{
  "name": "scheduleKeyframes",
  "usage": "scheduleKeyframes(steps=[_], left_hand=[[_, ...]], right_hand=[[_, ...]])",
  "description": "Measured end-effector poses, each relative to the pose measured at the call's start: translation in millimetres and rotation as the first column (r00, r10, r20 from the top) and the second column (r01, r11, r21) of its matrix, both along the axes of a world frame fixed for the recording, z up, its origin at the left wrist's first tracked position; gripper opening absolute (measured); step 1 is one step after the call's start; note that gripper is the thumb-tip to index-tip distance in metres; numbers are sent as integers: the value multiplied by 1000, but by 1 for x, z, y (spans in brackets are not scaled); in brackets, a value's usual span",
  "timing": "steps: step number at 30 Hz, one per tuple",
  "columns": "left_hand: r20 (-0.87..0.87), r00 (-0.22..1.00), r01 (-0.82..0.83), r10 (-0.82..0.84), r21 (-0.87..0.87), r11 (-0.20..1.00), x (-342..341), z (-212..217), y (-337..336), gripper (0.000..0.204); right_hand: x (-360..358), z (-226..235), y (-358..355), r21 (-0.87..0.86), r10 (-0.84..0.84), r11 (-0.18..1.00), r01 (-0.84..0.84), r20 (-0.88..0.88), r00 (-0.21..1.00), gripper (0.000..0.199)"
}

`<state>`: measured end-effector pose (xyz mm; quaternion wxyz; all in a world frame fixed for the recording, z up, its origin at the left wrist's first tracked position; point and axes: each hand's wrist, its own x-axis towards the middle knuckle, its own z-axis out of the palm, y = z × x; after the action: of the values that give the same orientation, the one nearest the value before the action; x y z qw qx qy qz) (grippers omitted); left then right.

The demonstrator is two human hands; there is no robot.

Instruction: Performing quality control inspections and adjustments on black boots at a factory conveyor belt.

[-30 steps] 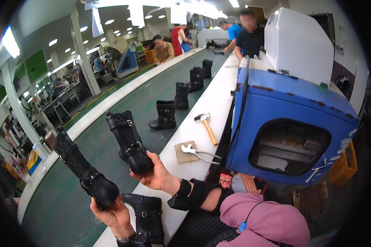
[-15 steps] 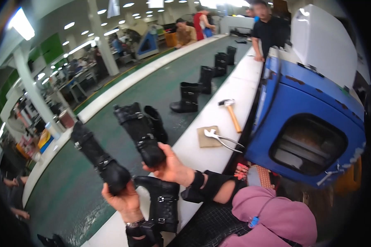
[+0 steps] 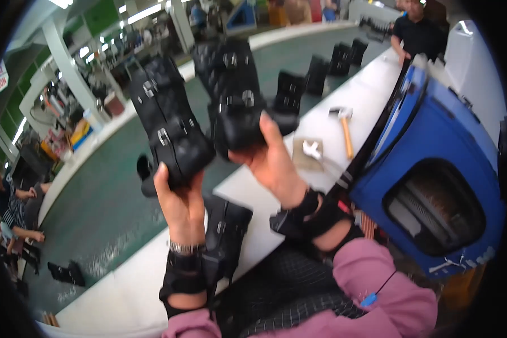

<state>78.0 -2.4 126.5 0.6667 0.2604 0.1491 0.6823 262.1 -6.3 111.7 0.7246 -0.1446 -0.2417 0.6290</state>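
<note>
My left hand (image 3: pixel 180 205) is closed round the toe of a black buckled boot (image 3: pixel 166 112), held up with its shaft pointing away from me. With my right hand (image 3: pixel 276 169) I grip a second black boot (image 3: pixel 231 79) by its toe, thumb on top and shaft also up. The two held boots are side by side, slightly apart at the shafts. Below them, another black boot (image 3: pixel 228 228) lies on the white ledge, partly covered by my left wrist. Behind the left-hand boot, a dark boot (image 3: pixel 145 172) shows only in part.
Several black boots (image 3: pixel 318 73) stand along the green conveyor belt (image 3: pixel 112 225). On the white ledge (image 3: pixel 321 121) are a hammer (image 3: pixel 346 132) and pincers (image 3: pixel 311 149) on a tan pad. A blue machine (image 3: pixel 428 146) stands at right. People (image 3: pixel 419 34) are farther off.
Both hands have raised the boots and brought them closer, so they look larger and more upright. My view has turned, shifting the ledge, tools and machine to the right.
</note>
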Motion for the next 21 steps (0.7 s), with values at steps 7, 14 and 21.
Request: scheduleKeyframes(steps=[7,14,21], left_hand=[[-77,991,105,-109,-58,993,60,8,-2,37],[-30,989,138,-142,-90,986,96,-17,0,47],[-24,985,169,-172,-108,980,105,-18,-1,42]], right_hand=[[47,1,-16,31,-109,994,109,12,994,54],[76,-18,-30,-29,-187,982,188,26,982,51],[78,-18,-36,-9,-212,977,212,26,977,50]])
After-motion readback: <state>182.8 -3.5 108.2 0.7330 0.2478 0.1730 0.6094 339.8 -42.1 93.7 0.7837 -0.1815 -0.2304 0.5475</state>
